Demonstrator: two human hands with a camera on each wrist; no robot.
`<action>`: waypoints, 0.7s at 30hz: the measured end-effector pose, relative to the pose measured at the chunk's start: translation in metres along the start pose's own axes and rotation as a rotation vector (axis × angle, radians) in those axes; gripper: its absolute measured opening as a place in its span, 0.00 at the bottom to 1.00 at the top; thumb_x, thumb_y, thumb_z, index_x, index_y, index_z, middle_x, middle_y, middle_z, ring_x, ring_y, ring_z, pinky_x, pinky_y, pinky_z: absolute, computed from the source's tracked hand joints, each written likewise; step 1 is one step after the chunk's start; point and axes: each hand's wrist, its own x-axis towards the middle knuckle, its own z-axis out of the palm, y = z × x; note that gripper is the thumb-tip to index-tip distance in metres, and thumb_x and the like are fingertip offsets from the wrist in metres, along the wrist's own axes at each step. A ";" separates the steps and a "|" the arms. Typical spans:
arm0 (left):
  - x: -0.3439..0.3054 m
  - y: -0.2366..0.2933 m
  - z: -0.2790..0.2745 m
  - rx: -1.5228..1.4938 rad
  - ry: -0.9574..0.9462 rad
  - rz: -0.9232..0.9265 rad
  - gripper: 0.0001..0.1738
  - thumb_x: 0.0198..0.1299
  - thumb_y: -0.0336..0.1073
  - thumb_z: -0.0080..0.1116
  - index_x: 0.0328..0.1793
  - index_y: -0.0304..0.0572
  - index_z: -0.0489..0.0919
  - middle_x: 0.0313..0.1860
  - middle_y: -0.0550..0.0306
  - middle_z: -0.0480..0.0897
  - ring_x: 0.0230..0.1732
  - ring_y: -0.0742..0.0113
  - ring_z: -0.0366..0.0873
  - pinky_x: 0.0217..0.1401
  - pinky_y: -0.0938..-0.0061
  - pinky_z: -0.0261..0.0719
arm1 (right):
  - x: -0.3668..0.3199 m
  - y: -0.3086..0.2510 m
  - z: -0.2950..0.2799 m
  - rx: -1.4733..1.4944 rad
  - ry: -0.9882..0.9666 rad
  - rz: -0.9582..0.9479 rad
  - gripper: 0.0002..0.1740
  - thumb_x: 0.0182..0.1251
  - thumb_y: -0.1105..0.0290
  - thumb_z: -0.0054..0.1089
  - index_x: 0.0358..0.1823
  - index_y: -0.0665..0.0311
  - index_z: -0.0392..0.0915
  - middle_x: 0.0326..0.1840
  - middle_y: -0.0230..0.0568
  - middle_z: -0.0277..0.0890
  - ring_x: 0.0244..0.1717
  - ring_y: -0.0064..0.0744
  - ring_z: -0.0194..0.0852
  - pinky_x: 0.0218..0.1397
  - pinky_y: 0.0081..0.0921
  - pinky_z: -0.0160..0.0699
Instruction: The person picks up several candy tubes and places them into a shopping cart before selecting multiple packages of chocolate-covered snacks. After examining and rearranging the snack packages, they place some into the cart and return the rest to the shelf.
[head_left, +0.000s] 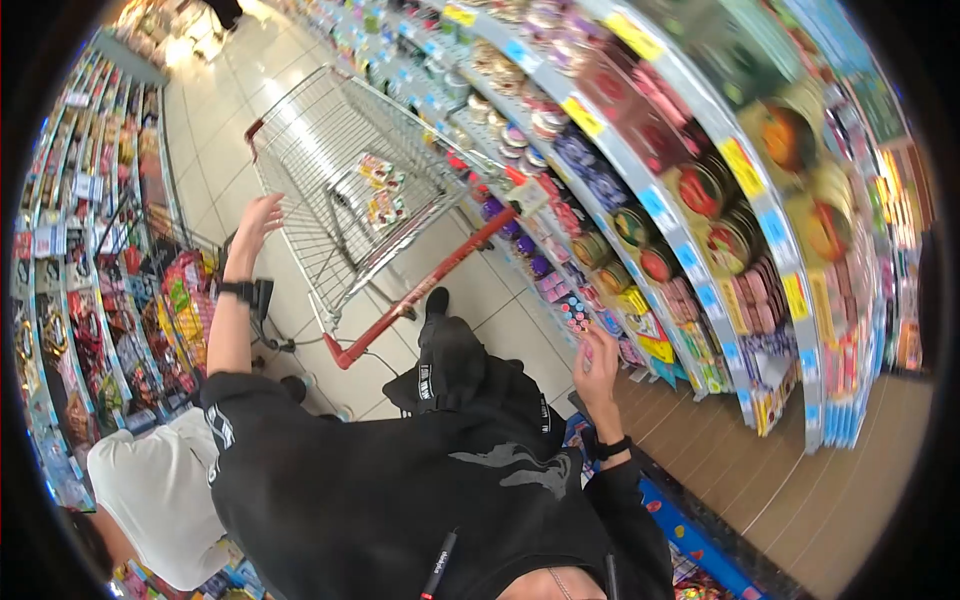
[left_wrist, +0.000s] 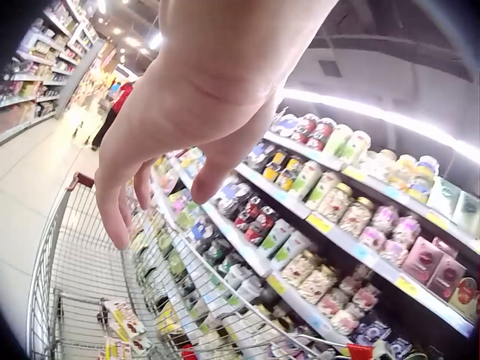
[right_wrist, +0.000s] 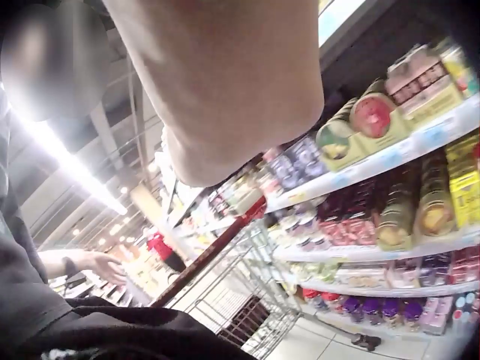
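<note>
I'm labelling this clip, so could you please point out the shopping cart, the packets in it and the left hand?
shopping cart (head_left: 440,272): head view, on its red handle bar.
packets (head_left: 380,190): head view, on the packets lying in the basket.
left hand (head_left: 256,226): head view, on the middle of the hand.

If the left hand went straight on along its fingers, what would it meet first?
Likely the shopping cart, its wire side wall; the open left hand points at it, though depth is unclear.
</note>
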 end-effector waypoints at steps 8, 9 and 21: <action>0.174 -0.043 0.079 0.118 -0.179 -0.139 0.32 0.51 0.50 0.72 0.47 0.24 0.80 0.36 0.50 0.82 0.34 0.59 0.77 0.39 0.63 0.76 | 0.195 -0.087 0.165 0.231 -0.242 -0.127 0.13 0.60 0.79 0.59 0.48 0.68 0.76 0.53 0.48 0.74 0.53 0.51 0.72 0.57 0.40 0.71; 0.219 -0.084 0.101 0.179 -0.132 -0.154 0.33 0.50 0.51 0.73 0.46 0.23 0.80 0.39 0.47 0.84 0.37 0.55 0.80 0.43 0.61 0.77 | 0.208 -0.090 0.187 0.211 -0.295 -0.109 0.12 0.61 0.78 0.58 0.48 0.67 0.76 0.52 0.48 0.74 0.52 0.51 0.72 0.56 0.40 0.71; 0.314 -0.264 0.231 0.618 -0.264 -0.230 0.41 0.43 0.56 0.73 0.50 0.21 0.79 0.50 0.30 0.81 0.53 0.42 0.80 0.56 0.59 0.77 | 0.221 -0.081 0.274 -0.119 -0.375 0.104 0.12 0.56 0.79 0.62 0.43 0.65 0.77 0.40 0.45 0.74 0.40 0.47 0.76 0.43 0.39 0.76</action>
